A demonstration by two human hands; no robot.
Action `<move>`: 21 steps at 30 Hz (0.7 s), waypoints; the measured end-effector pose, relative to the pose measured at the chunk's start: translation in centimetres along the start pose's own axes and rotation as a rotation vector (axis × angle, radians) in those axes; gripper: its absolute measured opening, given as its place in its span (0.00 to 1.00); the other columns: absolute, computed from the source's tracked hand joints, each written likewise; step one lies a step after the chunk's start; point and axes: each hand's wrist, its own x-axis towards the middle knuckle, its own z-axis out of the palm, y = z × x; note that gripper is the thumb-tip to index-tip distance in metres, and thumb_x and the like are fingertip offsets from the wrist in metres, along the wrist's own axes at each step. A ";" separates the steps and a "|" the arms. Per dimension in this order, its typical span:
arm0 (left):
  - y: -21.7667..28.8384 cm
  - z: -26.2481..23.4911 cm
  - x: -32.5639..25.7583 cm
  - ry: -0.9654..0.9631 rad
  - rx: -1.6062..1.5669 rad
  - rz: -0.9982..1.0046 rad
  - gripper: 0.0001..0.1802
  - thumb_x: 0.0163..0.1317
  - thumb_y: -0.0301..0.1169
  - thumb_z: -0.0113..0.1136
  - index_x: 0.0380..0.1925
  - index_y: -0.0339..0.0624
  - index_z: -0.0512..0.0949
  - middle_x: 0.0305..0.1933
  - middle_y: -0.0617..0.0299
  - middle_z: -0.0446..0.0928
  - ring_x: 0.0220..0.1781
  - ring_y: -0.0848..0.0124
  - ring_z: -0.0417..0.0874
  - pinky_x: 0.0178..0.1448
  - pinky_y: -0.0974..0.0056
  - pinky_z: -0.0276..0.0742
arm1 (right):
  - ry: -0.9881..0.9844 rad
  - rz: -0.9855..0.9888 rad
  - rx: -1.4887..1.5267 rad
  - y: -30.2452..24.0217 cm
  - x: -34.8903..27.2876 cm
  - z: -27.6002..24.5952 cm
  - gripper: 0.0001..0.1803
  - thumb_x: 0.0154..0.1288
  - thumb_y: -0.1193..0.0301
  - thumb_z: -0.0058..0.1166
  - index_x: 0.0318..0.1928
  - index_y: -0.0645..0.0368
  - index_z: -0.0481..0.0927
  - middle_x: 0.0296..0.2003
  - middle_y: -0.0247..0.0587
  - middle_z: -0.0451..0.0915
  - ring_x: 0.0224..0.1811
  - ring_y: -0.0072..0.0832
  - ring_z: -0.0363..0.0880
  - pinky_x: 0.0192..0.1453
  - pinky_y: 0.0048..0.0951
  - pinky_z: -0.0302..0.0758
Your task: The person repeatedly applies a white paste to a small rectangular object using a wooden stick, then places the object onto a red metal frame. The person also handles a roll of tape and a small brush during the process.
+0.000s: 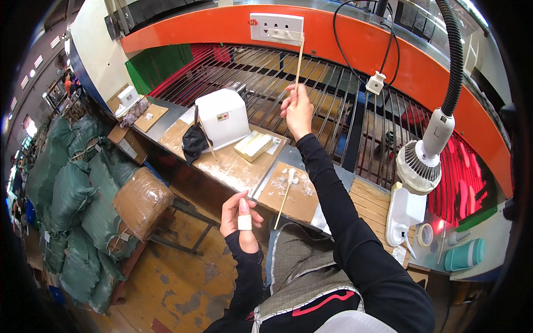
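My right hand (pixel 298 112) is raised over the metal rods, its fingers closed round a thin wooden stick (pixel 300 64). The stick points up; its top overlaps a white socket panel (pixel 261 32). A pale bar (pixel 284 36) lies across that panel at the stick's tip; whether the two are joined I cannot tell. Lower down, in front of the bench edge, my left hand (pixel 240 217) is open, fingers loosely bent, with white tape on the thumb. Between my arms, a second stick (pixel 283 204) with white paste on its end rests on a paste-smeared cardboard piece (pixel 302 202).
A white box-shaped device (pixel 224 118), a black pouch (pixel 194 143) and a yellowish block (pixel 252 145) stand on the bench. A lamp (pixel 420 164) hangs at right above a white power strip (pixel 406 211) and a teal cup (pixel 465 255). Green sacks (pixel 69 222) are piled left.
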 end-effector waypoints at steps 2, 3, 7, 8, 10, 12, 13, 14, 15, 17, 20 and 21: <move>-0.2 0.2 0.0 0.020 -0.005 0.008 0.15 0.76 0.39 0.57 0.54 0.41 0.79 0.38 0.65 0.78 0.26 0.80 0.77 0.28 0.74 0.69 | 0.021 0.007 0.003 0.4 -1.0 -0.1 0.12 0.84 0.65 0.39 0.45 0.55 0.75 0.23 0.34 0.78 0.22 0.20 0.80 0.25 0.26 0.76; -0.3 0.2 0.1 0.020 -0.008 0.011 0.15 0.76 0.39 0.57 0.54 0.42 0.79 0.38 0.65 0.78 0.26 0.80 0.77 0.28 0.75 0.69 | 0.035 0.082 -0.023 0.5 -1.3 -0.1 0.12 0.84 0.65 0.39 0.45 0.55 0.75 0.23 0.35 0.79 0.22 0.22 0.81 0.25 0.27 0.77; -0.5 -0.1 0.1 0.026 0.007 0.020 0.16 0.76 0.40 0.57 0.54 0.42 0.79 0.38 0.65 0.78 0.25 0.80 0.77 0.28 0.75 0.69 | 0.071 -0.313 -0.237 0.2 -1.6 -0.2 0.09 0.80 0.70 0.43 0.43 0.56 0.76 0.24 0.38 0.80 0.26 0.31 0.83 0.33 0.36 0.77; -0.4 -0.3 0.1 0.026 0.011 0.027 0.16 0.76 0.40 0.57 0.54 0.42 0.79 0.38 0.65 0.78 0.25 0.80 0.77 0.27 0.75 0.68 | 0.081 -0.330 -0.284 -0.1 -1.1 -0.1 0.07 0.78 0.72 0.44 0.43 0.56 0.77 0.23 0.40 0.80 0.27 0.36 0.84 0.36 0.41 0.76; -0.4 -0.5 0.1 0.028 0.017 0.037 0.16 0.76 0.40 0.56 0.54 0.42 0.79 0.38 0.66 0.78 0.25 0.80 0.77 0.27 0.75 0.68 | 0.107 -0.261 -0.295 -0.6 0.0 0.2 0.08 0.78 0.72 0.44 0.43 0.56 0.77 0.23 0.39 0.81 0.27 0.37 0.84 0.36 0.41 0.76; -0.4 -0.8 0.2 0.046 0.022 0.036 0.16 0.77 0.40 0.56 0.54 0.42 0.79 0.39 0.66 0.78 0.25 0.81 0.77 0.27 0.75 0.68 | 0.126 -0.196 -0.241 -0.9 1.1 0.4 0.08 0.77 0.72 0.44 0.42 0.55 0.78 0.21 0.37 0.81 0.28 0.37 0.85 0.36 0.41 0.77; -0.4 -0.9 0.2 0.041 0.021 0.043 0.16 0.77 0.40 0.56 0.54 0.42 0.79 0.39 0.66 0.78 0.25 0.81 0.77 0.27 0.75 0.68 | 0.140 -0.196 -0.270 -0.9 1.4 0.4 0.08 0.77 0.72 0.44 0.42 0.55 0.78 0.21 0.37 0.81 0.28 0.37 0.85 0.36 0.41 0.77; -0.3 -1.0 0.1 0.046 0.024 0.041 0.16 0.77 0.40 0.56 0.54 0.42 0.79 0.39 0.66 0.78 0.25 0.81 0.77 0.27 0.75 0.68 | 0.148 -0.199 -0.298 -0.9 1.7 0.4 0.08 0.77 0.72 0.44 0.42 0.55 0.78 0.21 0.37 0.81 0.28 0.37 0.85 0.36 0.41 0.77; -0.3 -1.0 0.2 0.056 0.029 0.030 0.16 0.77 0.40 0.56 0.54 0.42 0.79 0.39 0.66 0.78 0.25 0.81 0.77 0.27 0.75 0.68 | 0.172 -0.229 -0.315 -0.8 2.0 0.3 0.08 0.77 0.72 0.44 0.42 0.54 0.78 0.21 0.37 0.82 0.28 0.37 0.85 0.36 0.41 0.77; -0.3 -1.1 0.1 0.051 0.024 0.036 0.16 0.77 0.40 0.56 0.54 0.42 0.79 0.39 0.65 0.78 0.25 0.81 0.77 0.27 0.75 0.68 | 0.157 -0.167 -0.314 -0.4 2.2 0.2 0.09 0.78 0.70 0.44 0.42 0.54 0.79 0.22 0.37 0.83 0.29 0.36 0.86 0.36 0.41 0.78; -0.2 -1.4 0.1 0.056 0.020 0.035 0.15 0.77 0.39 0.56 0.54 0.42 0.80 0.39 0.65 0.78 0.25 0.81 0.77 0.27 0.75 0.68 | 0.129 -0.034 -0.321 -0.1 2.5 -0.2 0.09 0.77 0.70 0.45 0.42 0.53 0.80 0.23 0.37 0.83 0.30 0.36 0.87 0.37 0.41 0.78; -0.1 -1.5 0.0 0.058 0.018 0.038 0.15 0.77 0.39 0.56 0.54 0.42 0.80 0.39 0.65 0.78 0.25 0.81 0.77 0.27 0.75 0.68 | 0.148 -0.116 -0.320 0.0 2.6 -0.3 0.09 0.77 0.70 0.45 0.42 0.52 0.80 0.22 0.37 0.83 0.30 0.36 0.86 0.37 0.41 0.78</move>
